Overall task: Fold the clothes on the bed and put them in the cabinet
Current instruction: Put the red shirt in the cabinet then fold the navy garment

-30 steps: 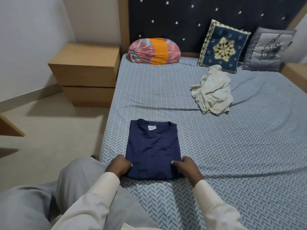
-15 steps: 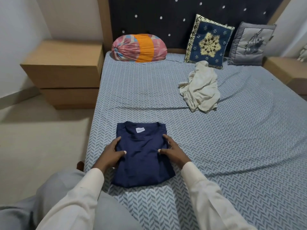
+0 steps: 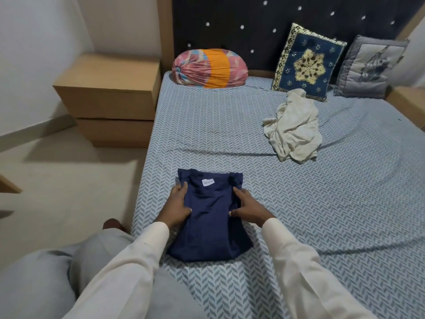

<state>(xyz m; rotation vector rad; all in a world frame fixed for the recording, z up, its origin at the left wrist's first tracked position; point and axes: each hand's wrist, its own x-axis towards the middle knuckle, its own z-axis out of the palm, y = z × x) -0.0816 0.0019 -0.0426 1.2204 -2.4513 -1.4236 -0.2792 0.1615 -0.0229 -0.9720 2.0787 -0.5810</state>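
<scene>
Gripping a folded navy shirt (image 3: 210, 217) by both sides, near the left edge of the bed (image 3: 368, 215).

Left hand (image 3: 178, 204) and right hand (image 3: 247, 209) each clamped on one side of the cloth, thumbs on top. Blue herringbone sheet (image 3: 230, 125); headboard (image 3: 253, 24) at the far edge, with a pink-and-orange bolster (image 3: 209, 67), blue cushion (image 3: 307, 65) and grey cushion (image 3: 370, 67) along it, and a crumpled cream garment (image 3: 294, 132) just before the blue one. Wooden bedside unit (image 3: 110, 93) by the far left corner. White sleeves (image 3: 128, 268) and a grey knee (image 3: 99, 261) across the near edge.
</scene>
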